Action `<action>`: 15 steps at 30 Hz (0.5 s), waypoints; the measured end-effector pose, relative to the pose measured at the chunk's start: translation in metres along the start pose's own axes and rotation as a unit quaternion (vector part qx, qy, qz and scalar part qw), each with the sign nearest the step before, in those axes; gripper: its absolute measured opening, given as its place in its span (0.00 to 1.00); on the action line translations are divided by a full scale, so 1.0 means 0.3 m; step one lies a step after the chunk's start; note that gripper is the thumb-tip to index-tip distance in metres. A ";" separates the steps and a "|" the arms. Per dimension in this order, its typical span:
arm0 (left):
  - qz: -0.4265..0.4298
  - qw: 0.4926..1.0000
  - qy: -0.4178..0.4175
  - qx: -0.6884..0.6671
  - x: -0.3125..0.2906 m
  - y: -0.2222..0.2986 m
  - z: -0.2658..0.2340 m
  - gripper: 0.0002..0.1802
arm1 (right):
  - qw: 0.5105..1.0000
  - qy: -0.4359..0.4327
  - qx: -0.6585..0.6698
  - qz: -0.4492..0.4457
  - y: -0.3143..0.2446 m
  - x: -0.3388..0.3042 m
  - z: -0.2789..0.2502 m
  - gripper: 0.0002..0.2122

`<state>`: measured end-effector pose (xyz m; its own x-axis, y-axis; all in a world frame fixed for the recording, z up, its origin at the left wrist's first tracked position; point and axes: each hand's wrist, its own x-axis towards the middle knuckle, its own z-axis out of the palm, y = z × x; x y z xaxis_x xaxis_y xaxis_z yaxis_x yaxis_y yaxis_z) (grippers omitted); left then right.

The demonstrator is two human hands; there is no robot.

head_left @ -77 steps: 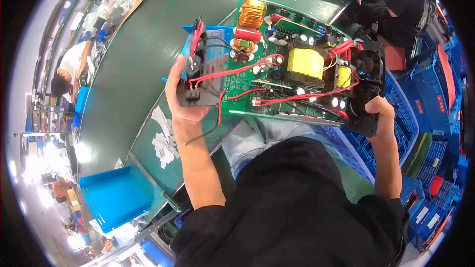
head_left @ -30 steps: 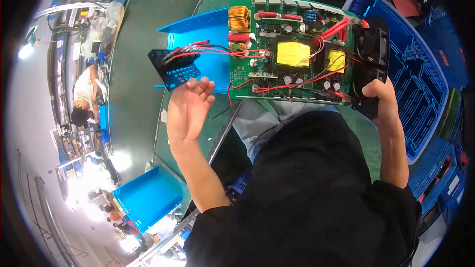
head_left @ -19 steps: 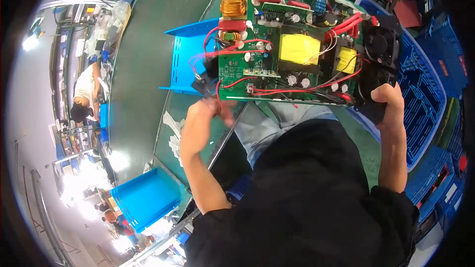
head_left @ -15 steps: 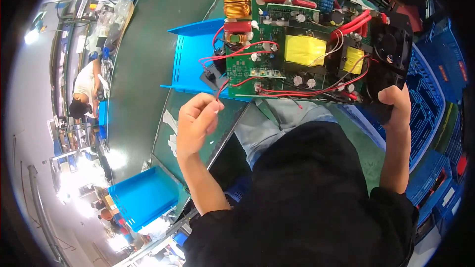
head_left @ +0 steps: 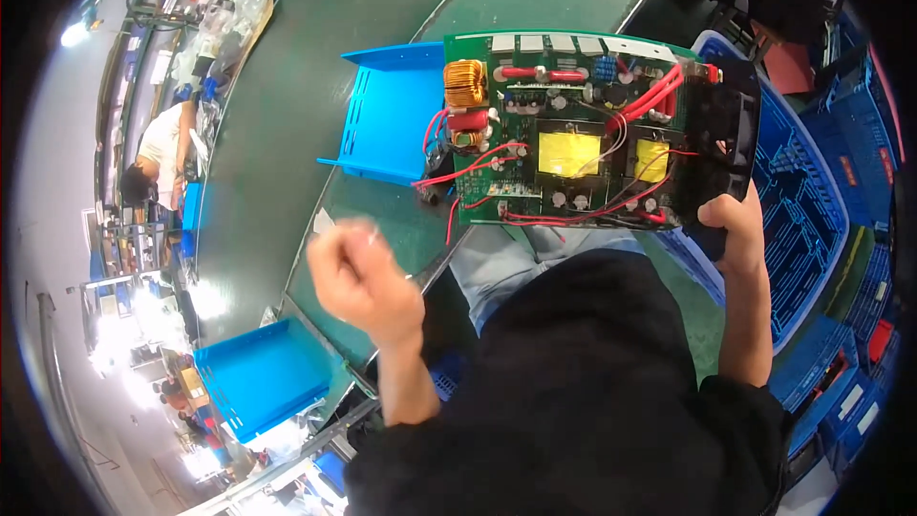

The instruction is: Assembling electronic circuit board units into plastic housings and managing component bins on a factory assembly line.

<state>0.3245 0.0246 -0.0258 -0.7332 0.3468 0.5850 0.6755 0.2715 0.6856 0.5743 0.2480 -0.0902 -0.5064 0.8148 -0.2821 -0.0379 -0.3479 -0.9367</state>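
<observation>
A green circuit board [head_left: 521, 182] with copper coils, yellow-wrapped transformers and red wires is held up in front of me. My right hand [head_left: 731, 225] grips its right end at the black fan [head_left: 734, 124], thumb on the near corner; the other fingers are hidden. Loose red wires [head_left: 451, 220] hang from the board's left edge. Below and left of them, apart from the board, is my left hand [head_left: 363, 277], curled closed and blurred. Whatever its fingertips may hold cannot be made out. Partly behind the board, a blue metal casing [head_left: 387, 124] sits on the green bench.
Another blue casing [head_left: 263, 377] lies at the lower left. White scraps [head_left: 323, 222] are on the green bench [head_left: 306, 115]. To the right stand a blue basket [head_left: 812, 201] and several blue crates [head_left: 841, 363]. A person [head_left: 162, 153] works at the far left.
My left hand has let go of the red wire and drawn back down and left. The board has come lower and slightly left in view, still held by my right hand.
</observation>
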 end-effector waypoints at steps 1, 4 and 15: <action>0.002 1.000 -0.003 -0.002 -0.057 -0.049 -0.028 0.08 | 1.000 -0.015 0.013 0.014 -0.009 -0.007 0.002 0.33; -0.074 0.997 0.003 -0.032 -0.164 -0.112 -0.044 0.19 | 0.998 -0.033 0.057 0.026 -0.004 -0.007 0.040 0.32; -0.280 0.906 -0.004 -0.317 -0.173 -0.083 -0.019 0.09 | 0.993 -0.069 0.093 0.025 0.001 0.010 0.029 0.33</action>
<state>0.3453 -0.0054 -0.0707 -0.9444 0.3218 0.0675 0.0152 -0.1625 0.9866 0.5654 0.2462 -0.0895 -0.6241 0.7275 -0.2852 -0.1614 -0.4771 -0.8639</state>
